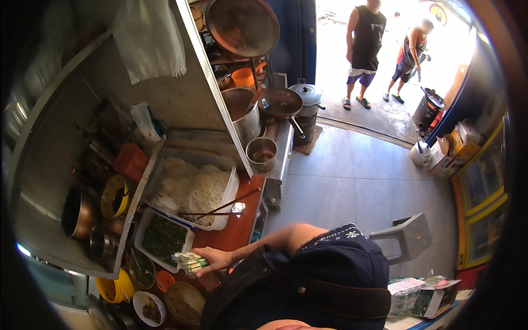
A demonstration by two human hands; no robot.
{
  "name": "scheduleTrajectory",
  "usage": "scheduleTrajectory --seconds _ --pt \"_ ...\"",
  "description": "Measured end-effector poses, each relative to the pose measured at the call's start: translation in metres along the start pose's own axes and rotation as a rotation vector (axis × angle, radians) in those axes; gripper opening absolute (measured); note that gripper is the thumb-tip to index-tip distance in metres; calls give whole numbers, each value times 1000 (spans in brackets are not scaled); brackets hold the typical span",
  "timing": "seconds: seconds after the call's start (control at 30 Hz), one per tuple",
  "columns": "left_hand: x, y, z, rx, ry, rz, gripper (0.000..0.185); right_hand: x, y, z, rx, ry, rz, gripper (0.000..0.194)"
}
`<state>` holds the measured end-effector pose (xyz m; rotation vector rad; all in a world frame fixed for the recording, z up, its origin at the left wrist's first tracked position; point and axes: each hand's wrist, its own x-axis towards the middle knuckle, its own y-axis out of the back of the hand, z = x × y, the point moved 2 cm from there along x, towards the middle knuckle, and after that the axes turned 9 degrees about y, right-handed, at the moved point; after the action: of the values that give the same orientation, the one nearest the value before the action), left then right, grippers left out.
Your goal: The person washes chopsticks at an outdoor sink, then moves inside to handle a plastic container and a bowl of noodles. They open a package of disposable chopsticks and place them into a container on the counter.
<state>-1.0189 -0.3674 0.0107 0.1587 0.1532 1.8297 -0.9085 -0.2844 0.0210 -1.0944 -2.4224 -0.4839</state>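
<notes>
My right hand [214, 259] is closed around a bundle of thin, pale sticks in clear wrapping [190, 264], likely disposable chopsticks. It is above the near edge of a white plastic tub [142, 243] of chopped dark greens [161, 237]. My left hand is out of view. Beyond the greens, a larger clear plastic tub [234, 181] holds white rice noodles [206, 187], with a pair of long brown chopsticks [231, 203] lying across its rim. Near my body are a small orange bowl [165, 281], a round bowl of pale noodles [185, 303] and a white bowl of brown food [149, 309].
A metal-framed partition [142, 198] edges the counter. A frying pan [282, 103] and steel pots [261, 153] stand on a metal stand. A grey plastic stool [406, 239] is behind me. Two people [366, 45] [410, 53] stand around the doorway by a small burning stove [429, 108].
</notes>
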Motion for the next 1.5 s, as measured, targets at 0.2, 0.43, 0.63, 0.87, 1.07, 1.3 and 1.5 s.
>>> scheduleTrajectory --seconds 0.2,0.43,0.63,0.87,1.07,1.3,1.5 --pt "1 5 -1 7 -8 7 92 6 0 -27 -25 110 108 84" --pt "-4 7 -2 -24 -60 15 94 1 2 -22 -19 10 33 84" --pt "3 4 4 -74 -139 -23 96 -6 6 -25 46 69 -43 90" --pt "14 11 -4 -97 -243 -154 111 -1 2 -10 271 -171 -140 93" --pt "16 10 1 -50 -144 -183 123 10 10 -24 174 -93 -136 94" --pt "21 3 13 8 -206 -113 112 5 9 -26 350 -375 97 82" --pt "17 5 -10 -132 -204 -134 119 0 9 -31 229 -148 -104 93"
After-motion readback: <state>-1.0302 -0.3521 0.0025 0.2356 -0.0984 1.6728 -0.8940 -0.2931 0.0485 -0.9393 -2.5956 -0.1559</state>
